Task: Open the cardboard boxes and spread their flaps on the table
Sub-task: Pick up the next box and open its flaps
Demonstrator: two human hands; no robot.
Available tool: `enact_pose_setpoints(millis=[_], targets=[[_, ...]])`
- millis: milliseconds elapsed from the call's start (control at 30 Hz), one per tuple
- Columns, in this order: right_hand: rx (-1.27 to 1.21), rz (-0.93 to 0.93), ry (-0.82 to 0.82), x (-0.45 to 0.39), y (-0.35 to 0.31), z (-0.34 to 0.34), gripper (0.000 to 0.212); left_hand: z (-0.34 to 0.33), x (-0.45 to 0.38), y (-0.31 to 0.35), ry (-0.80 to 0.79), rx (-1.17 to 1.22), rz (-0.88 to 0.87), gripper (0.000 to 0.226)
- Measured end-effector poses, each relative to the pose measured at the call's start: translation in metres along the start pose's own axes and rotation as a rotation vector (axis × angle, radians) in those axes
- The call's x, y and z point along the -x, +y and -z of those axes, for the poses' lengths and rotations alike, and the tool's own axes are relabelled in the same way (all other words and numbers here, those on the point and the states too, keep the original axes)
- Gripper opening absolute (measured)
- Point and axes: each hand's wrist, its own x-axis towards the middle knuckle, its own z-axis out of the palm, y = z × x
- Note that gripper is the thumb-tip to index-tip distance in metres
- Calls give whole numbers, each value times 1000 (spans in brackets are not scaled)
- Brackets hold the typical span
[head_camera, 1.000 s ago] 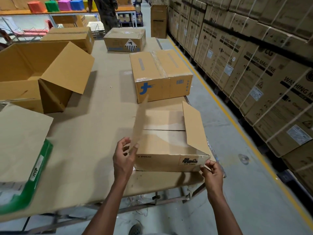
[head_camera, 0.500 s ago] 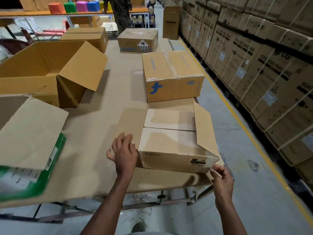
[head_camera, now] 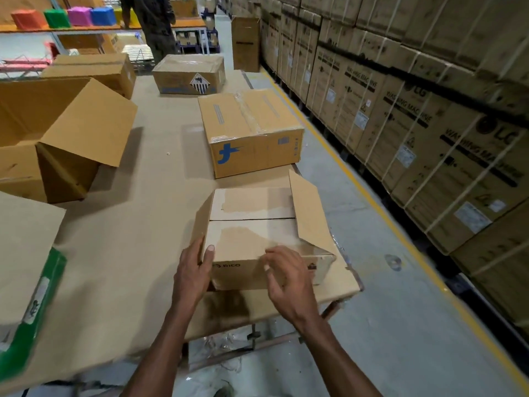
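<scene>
Box: the small box [head_camera: 266,242] sits right ahead of both hands, at the near right corner of the table [head_camera: 137,230] — its near wall faces the person, and its long axis looks to run side to side between the hands, though the wide lens makes this unsure.

Left hand: the left hand [head_camera: 193,270] grips the box's near left corner, thumb on the front wall near the top edge, fingers wrapped round the left side.

Right hand: the right hand [head_camera: 287,282] hovers in front of the near wall, fingers loosely curled and holding nothing; whether the fingertips brush the top edge cannot be told.

Flaps: the right flap [head_camera: 310,216] stands up, leaning outward beyond the right hand. The left flap [head_camera: 204,217] stands tilted just past the left fingers. Two inner flaps [head_camera: 252,222] lie shut, their seam running side to side.

Key relation: the near inner flap lies just beyond the right fingertips — that hand is the nearer and the free one, so it likely lifts that flap toward the person while the left steadies the box.

Risk: the box is close to the table edge; a hard pull could drag it off.

Further off: a taped box [head_camera: 252,133] waits straight beyond, still sealed.
</scene>
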Motion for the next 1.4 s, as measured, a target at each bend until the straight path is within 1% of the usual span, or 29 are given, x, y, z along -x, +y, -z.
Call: enact_pose_setpoints(millis=[100, 167, 267, 367, 467, 533, 633, 767, 900, 967, 1033, 1167, 1200, 1267, 1300, 1333, 1367, 1400], targets=[[94, -106, -88, -18, -5, 4, 31, 2, 0, -1, -7, -14, -22, 51], [104, -133, -38, -31, -5, 17, 35, 3, -2, -3, -12, -22, -27, 50], [122, -167, 94, -44, 6, 42, 40, 3, -4, -4, -15, -63, -23, 49], [149, -263, 141, -45, 22, 59, 41, 6, -5, -1, -3, -116, -18, 49], [166, -402, 108, -42, 36, 68, 48, 11, -10, 8, -11, -141, -9, 52], [166, -469, 55, -39, 47, 70, 55, 13, -15, 18, -27, -166, -40, 55], [97, -499, -14, -34, 59, 70, 66, 14, -24, 34, -42, -240, -103, 51], [-16, -520, 8, -29, 64, 73, 63, 8, -33, 47, -92, -360, -205, 42], [-101, -523, 7, -27, 70, 76, 67, 0, -42, 58, -219, -514, -219, 56], [-117, -504, 22, -27, 71, 77, 63, 0, -47, 66, -247, -569, -215, 59], [-139, -503, 69, -27, 67, 80, 55, 4, -51, 76, -207, -526, -235, 52], [-186, -451, 249, -30, 62, 96, 35, 30, -49, 101, 16, -370, -382, 33], [-214, -436, 282, -32, 58, 102, 33, 40, -47, 107, 58, -353, -411, 32], [-308, -442, 320, -37, 46, 113, 38, 59, -40, 119, 90, -338, -466, 34], [-380, -445, 325, -40, 38, 118, 45, 68, -36, 124, 63, -327, -496, 33], [-467, -446, 314, -44, 31, 124, 52, 77, -31, 126, -2, -308, -519, 32], [-552, -454, 292, -46, 25, 129, 59, 84, -26, 128, -99, -284, -525, 31], [-621, -468, 253, -49, 21, 134, 60, 89, -20, 129, -219, -250, -502, 30]])
